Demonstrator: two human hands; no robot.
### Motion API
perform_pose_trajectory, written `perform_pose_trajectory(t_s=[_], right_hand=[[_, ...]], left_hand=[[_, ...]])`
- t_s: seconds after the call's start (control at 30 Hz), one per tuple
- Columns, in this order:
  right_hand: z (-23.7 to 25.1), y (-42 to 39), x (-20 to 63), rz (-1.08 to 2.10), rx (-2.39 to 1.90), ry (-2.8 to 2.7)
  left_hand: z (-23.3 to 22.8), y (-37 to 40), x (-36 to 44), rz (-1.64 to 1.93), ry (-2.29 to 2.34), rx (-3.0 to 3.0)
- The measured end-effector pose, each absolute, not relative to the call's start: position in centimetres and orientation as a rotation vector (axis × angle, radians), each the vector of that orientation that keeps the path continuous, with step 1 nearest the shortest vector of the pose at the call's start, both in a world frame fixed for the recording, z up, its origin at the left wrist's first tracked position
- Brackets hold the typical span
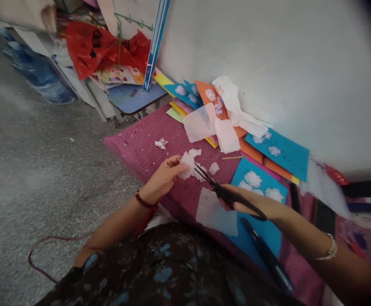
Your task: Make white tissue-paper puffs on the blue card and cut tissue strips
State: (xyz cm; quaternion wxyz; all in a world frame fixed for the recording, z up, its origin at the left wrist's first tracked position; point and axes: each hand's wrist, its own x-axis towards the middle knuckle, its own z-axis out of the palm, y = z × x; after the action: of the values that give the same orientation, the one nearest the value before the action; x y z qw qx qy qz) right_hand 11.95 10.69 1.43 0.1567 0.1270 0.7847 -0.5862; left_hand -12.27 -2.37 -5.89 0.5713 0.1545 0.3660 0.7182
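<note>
My left hand (164,175) pinches a small piece of white tissue paper (190,163) over a low table covered in a magenta checked cloth (140,146). My right hand (252,204) grips black scissors (219,189); their blades are parted and touch the edge of the tissue. A blue card (261,231) with white tissue clouds glued on lies under my right hand, with a larger white tissue sheet (215,212) overlapping its near corner.
Tissue scraps (160,143) lie on the cloth. Orange, yellow and blue cards (277,153) with crumpled tissue (230,110) are stacked against the white wall. A red plastic bag (99,46), a blue stool (134,98) and a water bottle (37,72) stand at the far left.
</note>
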Motion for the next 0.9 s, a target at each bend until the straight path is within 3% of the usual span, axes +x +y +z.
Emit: perform_pose_trajectory(t_s=[0.17, 0.5, 0.7, 0.9], right_hand=[[0.8, 10.8, 11.3, -1.72, 0.395, 2.248], [0.4, 10.5, 10.6, -1.826, 0.564, 2.198], [0.4, 10.2, 10.4, -1.746, 0.77, 2.204], [0.8, 10.8, 10.6, -1.675, 0.606, 2.325]], left_hand=[[-6.6, -2.2, -11.8, 1.527, 0.912, 0.415], [-6.0, -1.8, -11.8, 1.538, 0.904, 0.399], [-6.6, -2.6, -11.9, 1.483, 0.893, 0.375], [-7.0, -3.7, -12.5, 1.517, 0.992, 0.358]])
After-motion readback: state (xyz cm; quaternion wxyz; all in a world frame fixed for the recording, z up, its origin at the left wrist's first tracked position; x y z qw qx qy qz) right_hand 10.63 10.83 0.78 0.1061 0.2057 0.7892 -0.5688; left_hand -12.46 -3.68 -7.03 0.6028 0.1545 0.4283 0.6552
